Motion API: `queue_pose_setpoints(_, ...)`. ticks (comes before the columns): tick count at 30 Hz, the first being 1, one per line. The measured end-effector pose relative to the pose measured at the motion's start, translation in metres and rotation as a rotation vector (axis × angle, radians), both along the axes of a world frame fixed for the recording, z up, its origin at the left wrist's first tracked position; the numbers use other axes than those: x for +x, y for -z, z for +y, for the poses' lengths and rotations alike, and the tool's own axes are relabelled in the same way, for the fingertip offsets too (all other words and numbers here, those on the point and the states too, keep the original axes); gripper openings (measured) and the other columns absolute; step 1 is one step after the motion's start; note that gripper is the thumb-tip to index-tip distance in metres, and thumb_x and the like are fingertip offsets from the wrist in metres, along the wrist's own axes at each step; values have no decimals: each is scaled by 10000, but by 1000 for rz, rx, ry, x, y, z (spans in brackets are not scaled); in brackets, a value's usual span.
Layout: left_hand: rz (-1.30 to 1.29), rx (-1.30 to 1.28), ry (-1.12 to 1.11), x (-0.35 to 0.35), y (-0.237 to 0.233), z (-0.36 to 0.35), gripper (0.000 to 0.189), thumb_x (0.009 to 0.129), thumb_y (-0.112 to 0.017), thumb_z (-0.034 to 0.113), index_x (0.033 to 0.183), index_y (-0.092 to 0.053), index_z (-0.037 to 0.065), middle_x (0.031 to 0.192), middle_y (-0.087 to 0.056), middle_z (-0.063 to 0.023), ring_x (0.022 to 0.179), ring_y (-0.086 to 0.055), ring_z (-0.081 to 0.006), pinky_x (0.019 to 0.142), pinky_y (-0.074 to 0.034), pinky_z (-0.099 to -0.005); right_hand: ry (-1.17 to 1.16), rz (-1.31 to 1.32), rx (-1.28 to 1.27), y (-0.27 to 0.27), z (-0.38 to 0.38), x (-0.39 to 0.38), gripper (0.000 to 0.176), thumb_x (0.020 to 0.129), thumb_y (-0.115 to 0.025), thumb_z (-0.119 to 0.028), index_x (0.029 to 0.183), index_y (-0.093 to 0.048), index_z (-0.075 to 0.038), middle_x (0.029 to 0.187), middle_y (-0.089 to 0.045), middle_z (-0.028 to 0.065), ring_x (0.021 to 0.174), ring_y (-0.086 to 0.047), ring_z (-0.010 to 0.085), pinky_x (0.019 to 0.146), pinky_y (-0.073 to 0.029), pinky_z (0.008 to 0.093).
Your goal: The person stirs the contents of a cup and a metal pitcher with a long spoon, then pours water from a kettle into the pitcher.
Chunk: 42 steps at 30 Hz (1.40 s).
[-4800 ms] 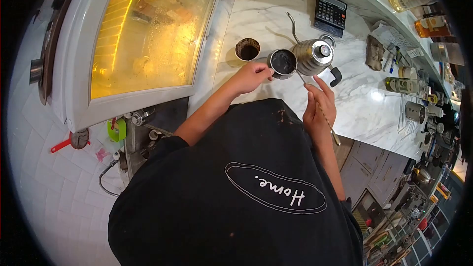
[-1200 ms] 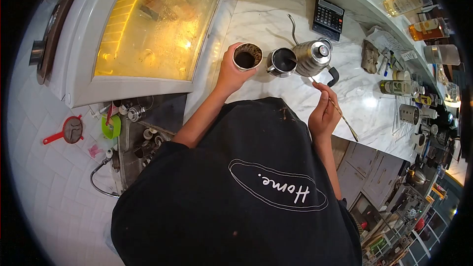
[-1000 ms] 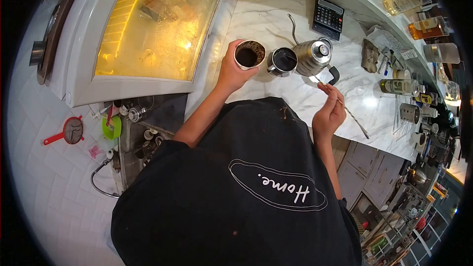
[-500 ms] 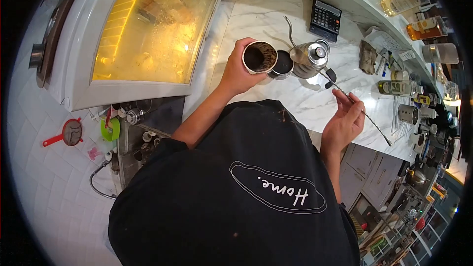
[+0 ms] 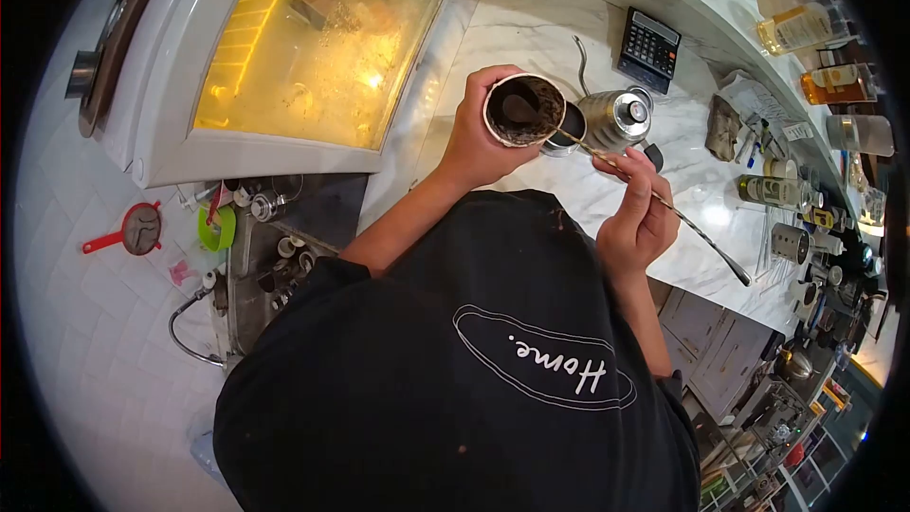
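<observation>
My left hand (image 5: 482, 137) is wrapped round a white-rimmed cup (image 5: 524, 110) tilted so its dark, stained inside shows. Between the fingers of my right hand (image 5: 640, 213) is a long twisted metal spoon (image 5: 697, 240); its upper end reaches the cup's rim, and the other end points down to the right. Behind the cup, partly hidden, a round container with dark contents (image 5: 573, 123) stands on the counter. Right beside it is a steel gooseneck kettle (image 5: 616, 118).
Beyond the kettle lies a black calculator (image 5: 649, 48) on the marble counter (image 5: 531, 14). A folded cloth (image 5: 722, 128), jars and bottles line the right side. At left are a glass-door fridge (image 5: 303, 47) and a sink (image 5: 251, 294).
My right hand has moved left and slightly toward the cup, bringing the spoon's end from beside the kettle to the cup. The cup is tilted more toward the camera.
</observation>
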State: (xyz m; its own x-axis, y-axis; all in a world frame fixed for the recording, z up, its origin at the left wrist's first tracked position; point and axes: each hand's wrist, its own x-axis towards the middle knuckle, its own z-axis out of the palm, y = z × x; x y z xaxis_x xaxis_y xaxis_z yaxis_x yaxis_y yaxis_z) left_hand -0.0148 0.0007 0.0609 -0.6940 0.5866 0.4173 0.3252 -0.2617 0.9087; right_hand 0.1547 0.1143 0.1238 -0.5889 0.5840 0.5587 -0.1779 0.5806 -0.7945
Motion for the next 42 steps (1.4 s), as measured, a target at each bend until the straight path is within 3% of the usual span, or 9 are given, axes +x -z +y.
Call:
queue_pose_setpoints(10,-64,-53,3,8,1,-6,843,646,-876,8,1351,-415,54,1248,-572,-110,1164,-610,-202,1003,-499,-344,-75,4,77,-8,1,-9,165,1028,-537,-63,1000,-680,14,927,-770,120,899,-743,229,989,-475,458)
queue_pose_setpoints(13,10,-58,15,6,5,-8,861,690,-867,-9,1385,-364,47,1293,-555,-123,1201,-596,-207,1038,-495,-356,-76,-3,88,-10,1,-11,153,1019,-555,-55,986,-687,15,923,-771,116,882,-744,226,980,-480,454)
queue_pose_setpoints(25,150,-72,-14,8,3,-10,868,666,-900,7,1378,-404,36,1353,-519,-132,1231,-582,-220,1054,-487,-354,-70,44,110,-10,0,-16,125,998,-585,-35,965,-689,26,895,-773,119,892,-744,239,965,-495,462)
queue_pose_setpoints(40,126,-122,-1,4,3,-3,818,678,-885,-17,1346,-415,31,1296,-566,-123,1190,-608,-204,1026,-506,-347,-19,47,111,-8,4,-24,114,993,-614,-48,941,-696,10,868,-765,88,923,-740,259,931,-513,455)
queue_pose_setpoints(42,64,-85,-3,5,7,-1,844,615,-908,-3,1329,-459,38,1280,-569,-125,1173,-609,-217,1011,-501,-346,-17,46,123,-10,3,-24,112,994,-616,-50,938,-696,6,866,-760,88,926,-740,263,925,-515,456)
